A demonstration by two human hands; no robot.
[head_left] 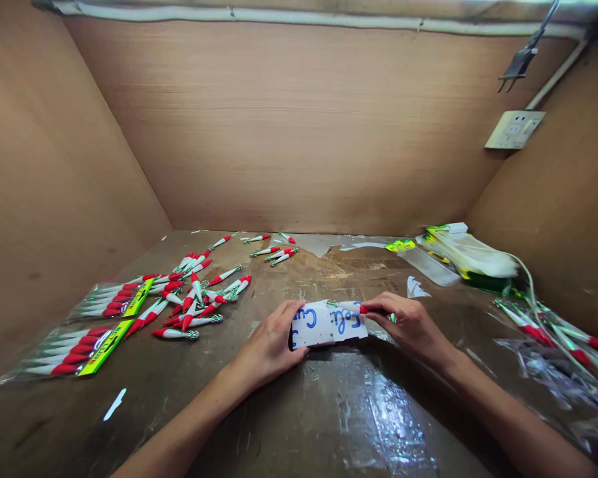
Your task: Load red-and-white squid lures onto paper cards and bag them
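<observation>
A white piece of card with blue lettering (325, 334), perhaps a small box, lies flat at the centre, gripped at its left end by my left hand (274, 336), thumb below and fingers above. My right hand (409, 325) pinches the red end of a red-and-white squid jig (347, 307). This jig lies along the card's upper edge, its hooked end pointing left. Part of a second green shiny tip (391, 318) shows by my right fingers. Loose squid jigs (195, 292) are heaped on the left of the table.
Two packed bags of jigs (74, 350) with yellow headers lie at left. Clear bags (483, 252) are stacked at back right, above more jigs (543, 332) and crumpled plastic (543, 365). Wooden panels (289, 126) enclose the table; a plug (521, 63) hangs near the socket (515, 129).
</observation>
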